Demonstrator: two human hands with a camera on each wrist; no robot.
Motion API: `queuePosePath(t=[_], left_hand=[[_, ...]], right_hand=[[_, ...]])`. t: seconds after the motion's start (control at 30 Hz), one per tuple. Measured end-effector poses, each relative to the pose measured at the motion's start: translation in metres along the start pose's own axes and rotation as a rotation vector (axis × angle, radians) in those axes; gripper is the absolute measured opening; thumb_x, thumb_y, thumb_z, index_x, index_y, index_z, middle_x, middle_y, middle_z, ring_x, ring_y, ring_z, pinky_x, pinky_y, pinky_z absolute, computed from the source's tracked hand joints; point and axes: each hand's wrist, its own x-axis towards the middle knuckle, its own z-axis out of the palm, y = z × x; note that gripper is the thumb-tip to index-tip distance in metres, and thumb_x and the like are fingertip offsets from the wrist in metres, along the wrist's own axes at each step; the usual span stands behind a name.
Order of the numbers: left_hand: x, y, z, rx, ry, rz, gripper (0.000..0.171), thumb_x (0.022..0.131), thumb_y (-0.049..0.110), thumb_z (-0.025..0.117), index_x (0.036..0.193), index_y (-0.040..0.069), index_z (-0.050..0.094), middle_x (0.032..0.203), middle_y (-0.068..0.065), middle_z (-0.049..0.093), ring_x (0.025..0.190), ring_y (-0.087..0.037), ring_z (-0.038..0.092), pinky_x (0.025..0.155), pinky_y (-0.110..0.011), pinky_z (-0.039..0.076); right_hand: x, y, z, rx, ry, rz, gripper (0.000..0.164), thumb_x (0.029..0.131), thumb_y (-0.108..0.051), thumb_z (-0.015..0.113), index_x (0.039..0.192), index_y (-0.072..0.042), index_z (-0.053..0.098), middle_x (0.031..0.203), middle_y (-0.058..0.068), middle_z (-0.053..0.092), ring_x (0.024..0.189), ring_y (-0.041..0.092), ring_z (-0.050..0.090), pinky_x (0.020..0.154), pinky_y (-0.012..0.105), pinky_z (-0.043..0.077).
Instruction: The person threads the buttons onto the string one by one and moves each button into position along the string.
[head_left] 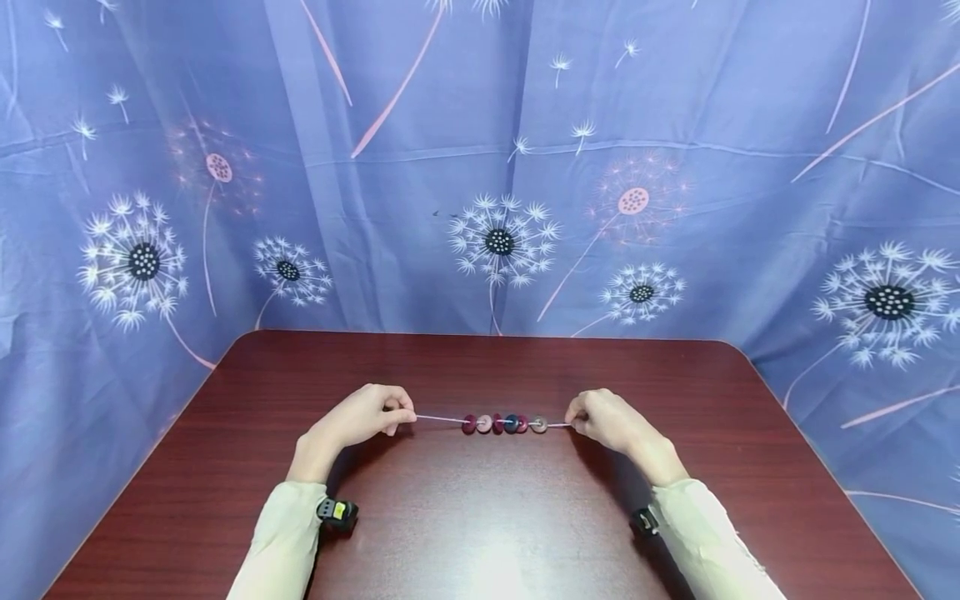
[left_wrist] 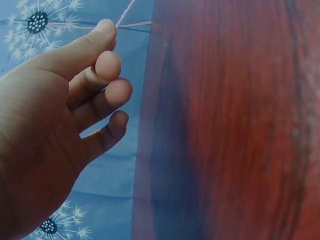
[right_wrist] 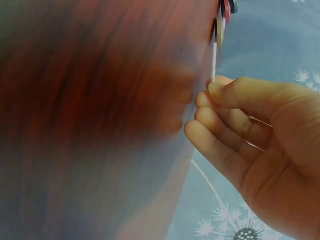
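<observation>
A pale string [head_left: 441,418] runs nearly straight between both hands, threaded through several round buttons [head_left: 484,424] in dark red, pink, dark blue and grey-beige. My left hand [head_left: 375,410] pinches its left end between thumb and fingertips. In the left wrist view the string [left_wrist: 126,13] rises from the thumb tip, and the other fingers are curled loosely. The right end is pinched by my right hand [head_left: 609,419]. In the right wrist view the string [right_wrist: 214,62] goes up from the thumb to a beige button [right_wrist: 219,32], with other buttons partly cut off at the frame's top.
A dark red-brown wooden table [head_left: 450,517] lies under both hands, with a bright glare near its front. Behind and beside it hangs a blue curtain [head_left: 420,208] with a dandelion print. Black wrist devices [head_left: 339,513] sit at both sleeve cuffs.
</observation>
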Motion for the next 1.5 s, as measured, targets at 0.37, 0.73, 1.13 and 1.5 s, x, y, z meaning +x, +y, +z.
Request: queuePosePath(t=[0.37,0.73,1.13,1.5], left_hand=[[0.006,0.002,0.004,0.025,-0.014,0.014,0.012,0.094,0.029,0.068,0.087,0.019,0.067,0.057,0.009,0.054,0.056,-0.007,0.051,0.059,-0.024,0.045],[0.010,0.005,0.014,0.048,-0.042,0.000,0.010,0.094,0.029,0.068,0.087,0.022,0.066,0.056,0.007,0.055,0.054,-0.007,0.050,0.061,-0.025,0.044],[0.010,0.005,0.016,0.050,-0.058,0.002,0.010,0.093,0.028,0.069,0.086,0.024,0.066,0.057,0.007,0.056,0.054,-0.006,0.050,0.061,-0.024,0.044],[0.011,0.005,0.018,0.042,-0.057,0.010,0.009,0.093,0.028,0.069,0.086,0.023,0.066,0.057,0.007,0.056,0.053,-0.005,0.049,0.058,-0.024,0.044]], right_hand=[[-0.001,0.001,0.000,-0.027,0.015,0.009,0.017,0.080,0.001,0.068,0.081,-0.014,0.075,0.078,-0.009,0.069,0.075,0.007,0.062,0.071,0.031,0.053],[-0.009,0.003,-0.004,-0.080,0.007,0.093,0.011,0.079,-0.004,0.072,0.080,-0.014,0.075,0.078,-0.003,0.070,0.074,0.011,0.063,0.069,0.036,0.053],[0.004,-0.015,-0.002,-0.069,0.040,0.038,0.008,0.084,-0.012,0.073,0.089,-0.018,0.076,0.088,-0.007,0.068,0.078,0.010,0.062,0.072,0.035,0.052],[0.033,-0.048,0.011,-0.006,0.037,-0.070,0.015,0.085,-0.021,0.074,0.100,-0.018,0.075,0.093,-0.007,0.065,0.090,0.015,0.058,0.080,0.035,0.050]])
